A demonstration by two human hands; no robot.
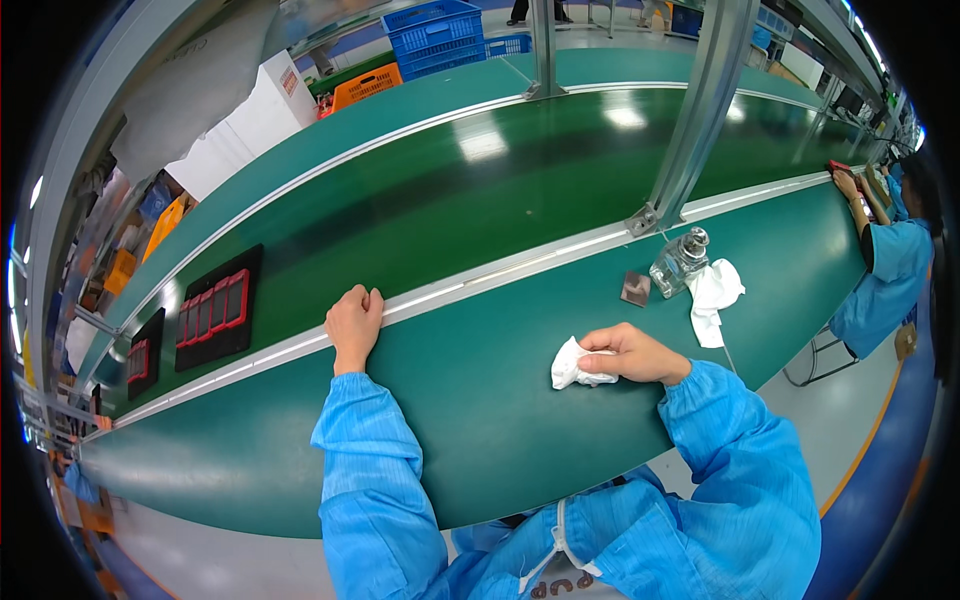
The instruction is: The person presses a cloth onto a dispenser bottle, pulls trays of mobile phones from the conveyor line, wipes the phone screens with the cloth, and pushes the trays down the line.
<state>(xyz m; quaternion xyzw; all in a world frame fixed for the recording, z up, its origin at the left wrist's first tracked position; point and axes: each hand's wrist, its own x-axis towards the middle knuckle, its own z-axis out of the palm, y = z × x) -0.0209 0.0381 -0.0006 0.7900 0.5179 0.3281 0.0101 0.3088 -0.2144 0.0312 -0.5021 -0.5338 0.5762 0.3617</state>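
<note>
A crumpled white wipe (572, 366) is pinched in my right hand (640, 355), low over the green work table (520, 430). My left hand (355, 322) rests as a loose fist on the pale metal rail (440, 294) along the table's far edge. Its fingers are curled in, and nothing shows sticking out of it. Beyond my right hand stands a clear glass bottle (678, 262) with a rounded stopper. A small dark square piece (635, 289) lies just left of the bottle. To its right lies another crumpled white wipe (714, 295).
Past the rail runs a green conveyor belt (400, 225). Black trays (250, 262) with red-framed dark pieces (215, 308) lie on it at left. A metal post (700, 120) rises from the rail. At far right sits a co-worker in blue (890, 280). Blue crates (435, 40) stand behind.
</note>
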